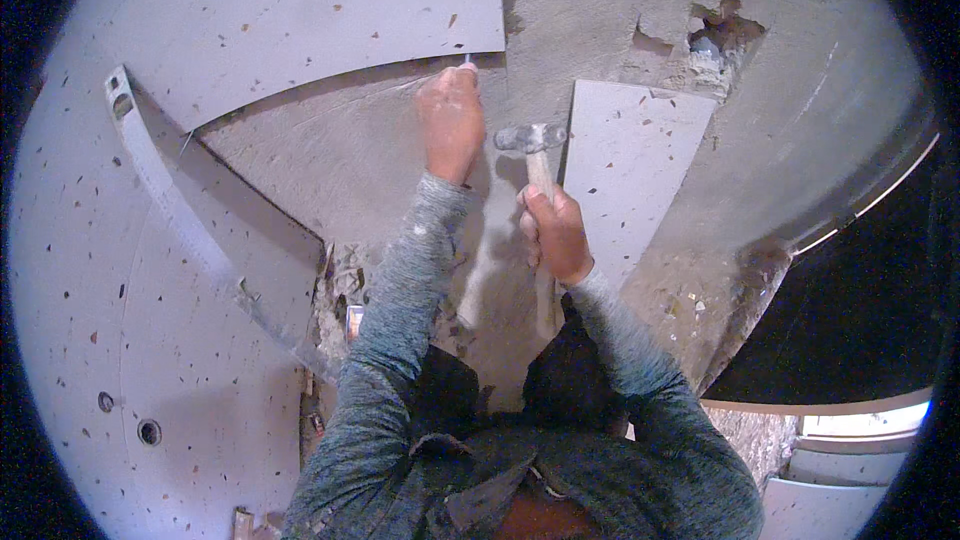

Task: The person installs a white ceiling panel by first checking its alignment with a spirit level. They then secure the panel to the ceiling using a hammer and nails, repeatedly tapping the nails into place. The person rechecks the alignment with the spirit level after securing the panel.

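My left hand point(452, 125) is closed, pinching a thin pale pin point(467, 58), perhaps a nail, at the lower edge of a large speckled panel point(340, 10) on the wall. Most of the pin is hidden by my fingers. My right hand point(558, 235) is wrapped around the wooden handle of a hammer point(530, 138). Its dusty metal head is up, to the right of my left wrist and apart from the pin. Just beyond the hammer stands a narrow cut piece of the same speckled panel point(635, 160).
Along the speckled left wall point(80, 290) leans a long metal level point(165, 180). A broken hole point(728, 35) opens in the grey wall at upper right. A dark opening point(840, 310) lies at right. Flat panels point(840, 467) are stacked at lower right. Rubble point(345, 275) sits near my left forearm.
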Tool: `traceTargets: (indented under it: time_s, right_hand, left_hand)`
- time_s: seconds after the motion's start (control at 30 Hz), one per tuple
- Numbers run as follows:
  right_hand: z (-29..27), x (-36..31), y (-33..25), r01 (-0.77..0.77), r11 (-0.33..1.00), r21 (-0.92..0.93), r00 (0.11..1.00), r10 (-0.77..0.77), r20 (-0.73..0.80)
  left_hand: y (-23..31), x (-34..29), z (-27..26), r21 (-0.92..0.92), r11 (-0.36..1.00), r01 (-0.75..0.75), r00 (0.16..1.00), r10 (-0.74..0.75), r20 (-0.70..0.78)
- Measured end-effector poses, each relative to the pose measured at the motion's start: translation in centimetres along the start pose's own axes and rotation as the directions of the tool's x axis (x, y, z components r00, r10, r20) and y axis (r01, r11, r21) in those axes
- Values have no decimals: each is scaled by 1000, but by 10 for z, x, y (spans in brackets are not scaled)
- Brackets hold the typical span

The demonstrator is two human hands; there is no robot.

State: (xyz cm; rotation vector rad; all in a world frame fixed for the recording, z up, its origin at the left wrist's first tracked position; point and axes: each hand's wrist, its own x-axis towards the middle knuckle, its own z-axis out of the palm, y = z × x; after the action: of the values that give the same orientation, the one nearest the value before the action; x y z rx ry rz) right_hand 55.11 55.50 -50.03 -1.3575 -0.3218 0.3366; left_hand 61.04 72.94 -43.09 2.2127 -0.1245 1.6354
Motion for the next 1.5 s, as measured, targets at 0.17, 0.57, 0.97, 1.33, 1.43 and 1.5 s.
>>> traceTargets:
  time_s: [0.17,0.57,0.97,1.33,1.43,1.5]
  right_hand:
    - [-5,5,9,34,999,-23,999,-35,-28]
    - [-10,-5,-10,78,994,76,995,-73,-68]
    - [-19,-3,0,118,991,69,989,-111,-96]
    - [-24,-3,-5,151,988,-13,980,-151,-128]
    - [-15,-4,-2,157,987,35,981,-151,-118]
    - [-23,-3,0,126,990,64,987,-118,-106]
  left_hand:
    - [-11,16,-12,-242,964,113,975,-61,212]
    - [6,4,0,-112,956,270,958,-255,132]
    - [-13,6,-12,-168,979,115,983,-87,164]
    - [15,4,-2,-195,942,274,962,-266,64]
    - [8,12,-19,-230,900,371,920,-322,224]
    - [0,16,-18,-197,944,265,954,-226,198]
